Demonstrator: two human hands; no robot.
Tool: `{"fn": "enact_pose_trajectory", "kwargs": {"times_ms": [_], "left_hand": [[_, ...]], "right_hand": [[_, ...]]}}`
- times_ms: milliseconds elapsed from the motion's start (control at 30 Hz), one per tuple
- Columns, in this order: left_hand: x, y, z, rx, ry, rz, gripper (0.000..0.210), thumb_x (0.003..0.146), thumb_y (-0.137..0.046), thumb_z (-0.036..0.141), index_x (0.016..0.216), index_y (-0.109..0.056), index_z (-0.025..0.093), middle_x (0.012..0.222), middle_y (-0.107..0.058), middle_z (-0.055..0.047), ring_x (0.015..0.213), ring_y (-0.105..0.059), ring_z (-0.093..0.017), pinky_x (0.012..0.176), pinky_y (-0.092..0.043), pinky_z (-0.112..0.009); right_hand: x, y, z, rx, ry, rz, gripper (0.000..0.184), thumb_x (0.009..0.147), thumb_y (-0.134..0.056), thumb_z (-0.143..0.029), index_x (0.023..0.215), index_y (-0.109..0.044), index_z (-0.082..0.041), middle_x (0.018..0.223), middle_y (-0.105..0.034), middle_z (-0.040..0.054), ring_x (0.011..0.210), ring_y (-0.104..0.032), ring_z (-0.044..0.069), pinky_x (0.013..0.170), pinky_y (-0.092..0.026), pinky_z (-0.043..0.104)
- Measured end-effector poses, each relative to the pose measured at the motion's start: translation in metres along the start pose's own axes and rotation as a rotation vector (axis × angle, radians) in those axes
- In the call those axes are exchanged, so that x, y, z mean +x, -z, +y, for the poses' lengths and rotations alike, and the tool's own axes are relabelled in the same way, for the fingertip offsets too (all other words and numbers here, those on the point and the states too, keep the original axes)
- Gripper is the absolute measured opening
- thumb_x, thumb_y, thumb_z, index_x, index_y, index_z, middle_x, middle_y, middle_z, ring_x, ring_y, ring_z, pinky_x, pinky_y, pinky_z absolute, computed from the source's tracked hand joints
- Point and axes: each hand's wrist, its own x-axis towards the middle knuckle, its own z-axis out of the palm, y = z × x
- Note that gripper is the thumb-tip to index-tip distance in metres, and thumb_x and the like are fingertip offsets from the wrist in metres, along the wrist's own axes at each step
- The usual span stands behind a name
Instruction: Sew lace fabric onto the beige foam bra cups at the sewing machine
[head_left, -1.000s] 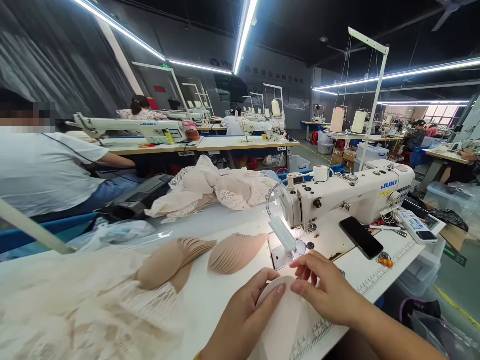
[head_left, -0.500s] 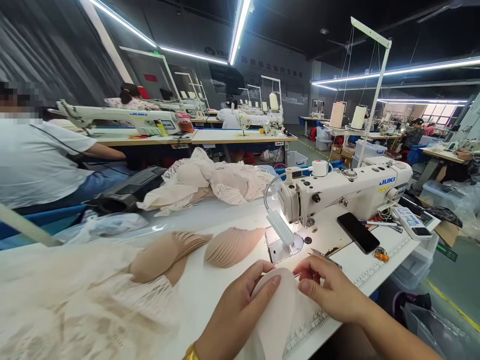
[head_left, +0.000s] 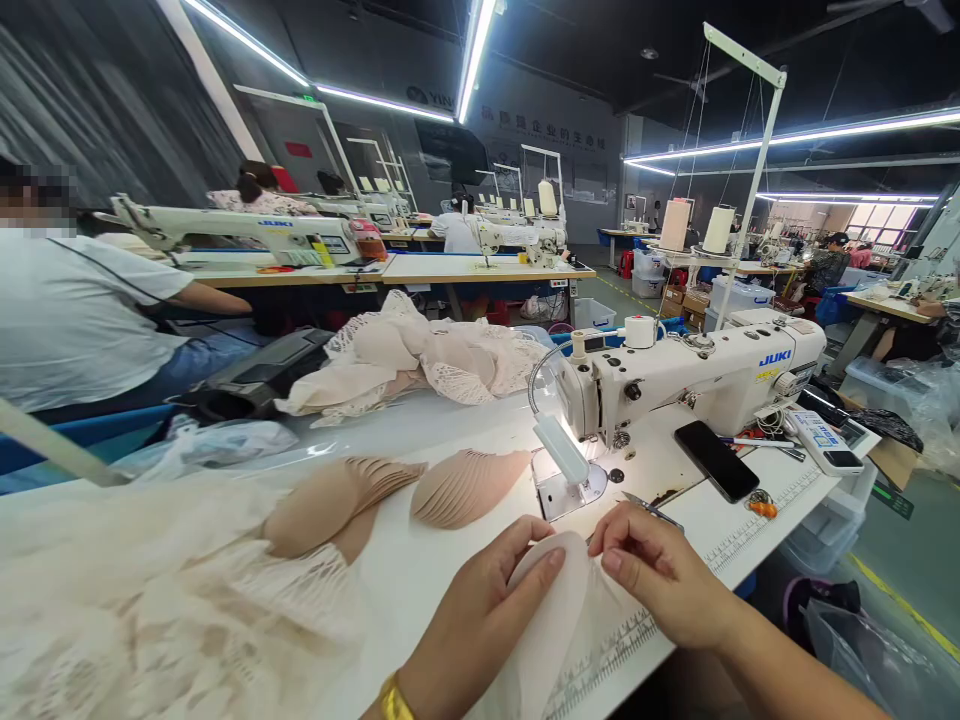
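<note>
My left hand [head_left: 487, 605] grips a pale cream bra cup [head_left: 559, 590], thumb on its near face and fingers behind it. Beside the cup's right edge, my right hand [head_left: 664, 575] is closed in a pinch on thin, sheer cream fabric [head_left: 606, 590] that hangs by the cup. The pinched fingertips partly hide the fabric's edge. Just beyond them stands the white sewing machine [head_left: 690, 385], its needle area lit and partly covered by the lamp head [head_left: 561, 452]. A pointed metal tool [head_left: 654, 512] lies behind my right hand, partly hidden.
Stacked beige bra cups [head_left: 469, 490] lie left of the needle plate, with more cups [head_left: 322, 510] beside them. Cream lace pieces [head_left: 187, 600] cover the table's left side; another lace pile [head_left: 420, 355] lies behind. A phone [head_left: 716, 462] rests right. A co-worker [head_left: 82, 310] sits at left.
My right hand's fingers have drawn closer together into a pinch at the cup's edge, and the hand has shifted slightly. My left hand keeps its hold on the cup.
</note>
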Motion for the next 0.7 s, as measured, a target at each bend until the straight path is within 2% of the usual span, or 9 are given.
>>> {"fn": "enact_pose_trajectory", "kwargs": {"times_ms": [133, 200, 300, 367, 433, 467, 500, 600, 700], "left_hand": [[-0.003, -0.003, 0.002, 0.006, -0.063, 0.009, 0.045, 0.093, -0.058, 0.068, 0.084, -0.065, 0.024, 0.07, -0.065, 0.001, 0.066, -0.059, -0.021, 0.059, -0.047, -0.028], [-0.004, -0.003, 0.0, -0.013, -0.057, 0.064, 0.047, 0.093, -0.057, 0.07, 0.085, -0.064, 0.025, 0.065, -0.062, 0.003, 0.06, -0.056, -0.02, 0.055, -0.044, -0.027], [-0.004, -0.002, -0.002, -0.126, 0.027, 0.142, 0.05, 0.09, -0.061, 0.074, 0.09, -0.065, 0.025, 0.067, -0.063, 0.003, 0.06, -0.057, -0.019, 0.054, -0.044, -0.026], [-0.003, -0.001, 0.001, -0.248, 0.092, 0.11, 0.053, 0.086, -0.065, 0.077, 0.091, -0.064, 0.024, 0.07, -0.065, 0.002, 0.06, -0.058, -0.019, 0.054, -0.045, -0.026], [-0.003, -0.002, 0.006, -0.36, 0.153, 0.016, 0.055, 0.082, -0.071, 0.078, 0.089, -0.063, 0.024, 0.07, -0.065, 0.003, 0.06, -0.058, -0.018, 0.054, -0.046, -0.026], [-0.003, -0.002, 0.008, -0.397, 0.175, -0.032, 0.056, 0.08, -0.074, 0.077, 0.088, -0.062, 0.023, 0.07, -0.065, 0.003, 0.061, -0.058, -0.018, 0.055, -0.047, -0.025], [-0.002, -0.001, 0.009, -0.421, 0.186, -0.062, 0.056, 0.079, -0.076, 0.076, 0.089, -0.064, 0.023, 0.073, -0.067, 0.002, 0.064, -0.06, -0.019, 0.057, -0.049, -0.026], [-0.003, 0.002, 0.011, -0.466, 0.129, -0.068, 0.067, 0.079, -0.071, 0.084, 0.103, -0.071, 0.022, 0.097, -0.075, -0.006, 0.093, -0.07, -0.027, 0.078, -0.058, -0.033], [-0.006, 0.007, 0.011, -0.555, 0.071, -0.124, 0.094, 0.072, -0.058, 0.1, 0.123, -0.072, 0.021, 0.121, -0.075, -0.014, 0.112, -0.069, -0.035, 0.097, -0.058, -0.043]], "right_hand": [[-0.005, 0.014, -0.002, -0.367, 0.203, -0.15, 0.016, 0.108, -0.043, -0.026, 0.094, -0.052, -0.025, 0.09, -0.059, 0.0036, 0.082, -0.054, 0.02, 0.075, -0.046, 0.033], [-0.008, 0.033, 0.003, -0.589, 0.246, -0.114, 0.019, 0.107, -0.039, -0.023, 0.09, -0.046, -0.025, 0.085, -0.055, 0.0032, 0.078, -0.051, 0.021, 0.07, -0.045, 0.034], [-0.014, 0.053, 0.007, -0.677, 0.168, -0.025, 0.019, 0.11, -0.039, -0.023, 0.094, -0.05, -0.025, 0.086, -0.057, 0.0032, 0.077, -0.054, 0.021, 0.069, -0.047, 0.033], [-0.019, 0.05, 0.006, -0.668, 0.234, -0.03, 0.012, 0.108, -0.056, -0.031, 0.118, -0.055, -0.025, 0.111, -0.064, 0.0101, 0.101, -0.061, 0.026, 0.086, -0.053, 0.04], [-0.022, 0.033, 0.004, -0.675, 0.394, -0.05, 0.05, 0.098, -0.074, -0.036, 0.141, -0.049, -0.028, 0.142, -0.055, 0.0167, 0.128, -0.055, 0.033, 0.105, -0.05, 0.05], [-0.022, 0.022, 0.002, -0.671, 0.458, -0.049, 0.056, 0.096, -0.076, -0.033, 0.144, -0.047, -0.03, 0.146, -0.052, 0.0168, 0.131, -0.053, 0.034, 0.107, -0.049, 0.051], [-0.021, 0.011, 0.0, -0.643, 0.488, -0.034, 0.05, 0.097, -0.072, -0.027, 0.142, -0.05, -0.031, 0.141, -0.056, 0.0152, 0.126, -0.056, 0.032, 0.105, -0.05, 0.049], [-0.011, -0.01, -0.006, -0.421, 0.308, 0.067, 0.02, 0.1, -0.055, -0.014, 0.114, -0.062, -0.026, 0.102, -0.066, 0.0058, 0.094, -0.063, 0.021, 0.085, -0.052, 0.036], [0.0, -0.015, -0.005, -0.141, 0.001, 0.161, 0.006, 0.099, -0.059, -0.023, 0.095, -0.063, -0.022, 0.083, -0.062, 0.0007, 0.077, -0.059, 0.017, 0.071, -0.048, 0.029]]}}
